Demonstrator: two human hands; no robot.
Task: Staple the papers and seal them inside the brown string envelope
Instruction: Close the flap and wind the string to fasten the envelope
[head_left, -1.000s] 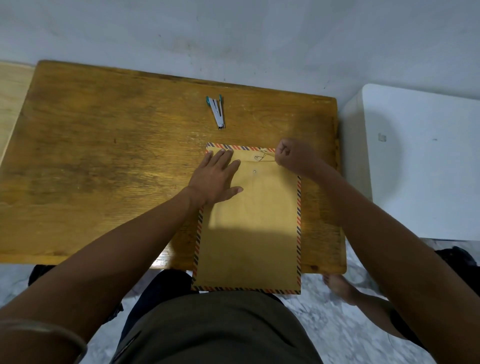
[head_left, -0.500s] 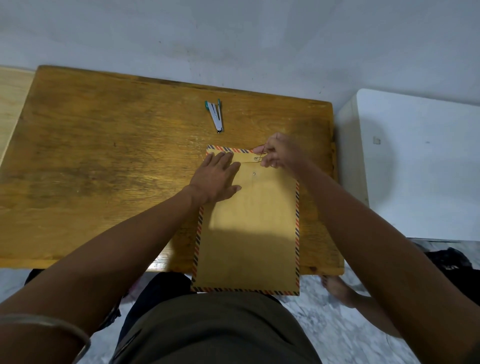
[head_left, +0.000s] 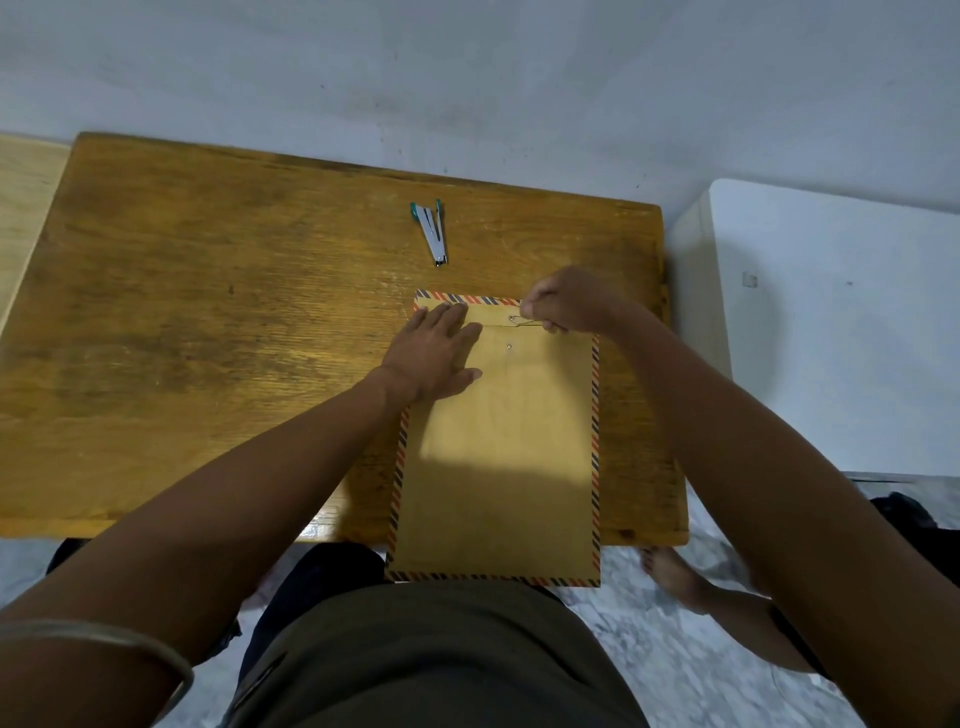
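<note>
The brown envelope (head_left: 498, 457) with a red and blue striped border lies flat on the wooden table (head_left: 208, 338), its near end hanging over the front edge. Its flap is folded down. My left hand (head_left: 434, 356) presses flat on the upper left part of the envelope. My right hand (head_left: 569, 301) is at the top right corner, its fingers pinching the thin string (head_left: 527, 322) that runs from the upper button (head_left: 512, 318). A second button (head_left: 509, 346) sits just below. The papers are not visible.
A small silver stapler (head_left: 432, 234) with green ends lies on the table beyond the envelope. A white cabinet (head_left: 831, 322) stands close to the table's right side. A pale wall runs behind. My lap and a bare foot are below the table edge.
My right hand has moved around the upper button, from its right side to above it and back, still with the string. My left hand stays pressed on the envelope.
</note>
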